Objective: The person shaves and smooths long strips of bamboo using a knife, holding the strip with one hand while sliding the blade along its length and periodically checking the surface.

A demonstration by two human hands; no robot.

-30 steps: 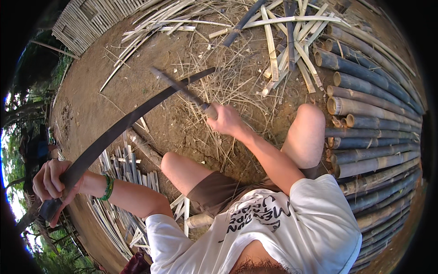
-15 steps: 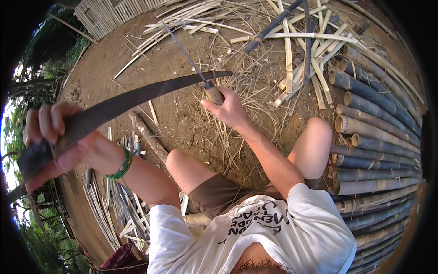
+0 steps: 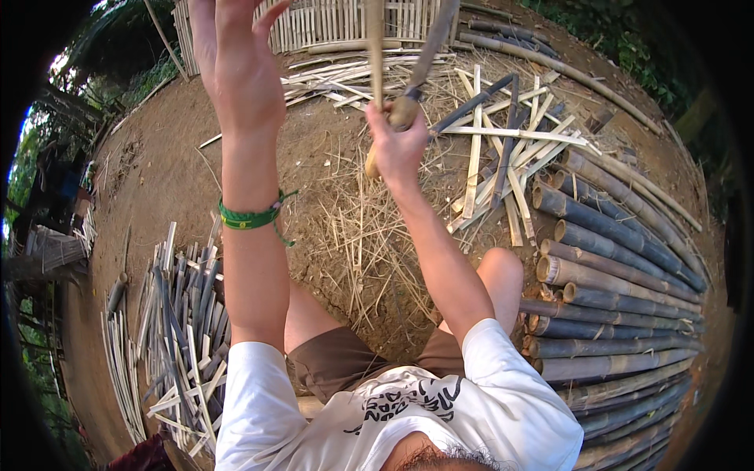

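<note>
My right hand is in front of me, closed round the wooden handle of a long knife. Its dark blade points up and away, past the upper edge of the view. A pale, narrow bamboo strip rises beside the blade and reaches down to my right thumb; whether the thumb pins it cannot be told. My left arm is stretched far forward. The left hand has its thumb apart and fingers extended, cut off by the upper edge, with nothing visible in it. A green braided bracelet circles that wrist.
Bamboo poles lie side by side along my right. Crossed split strips lie ahead on the right, with another heap of strips on my left. Shavings litter the dirt between my legs. A slatted bamboo fence stands beyond.
My left hand has swung forward and up; the dark, flat bamboo strip it held is no longer seen there. My right hand has risen with the knife, whose blade now leans right.
</note>
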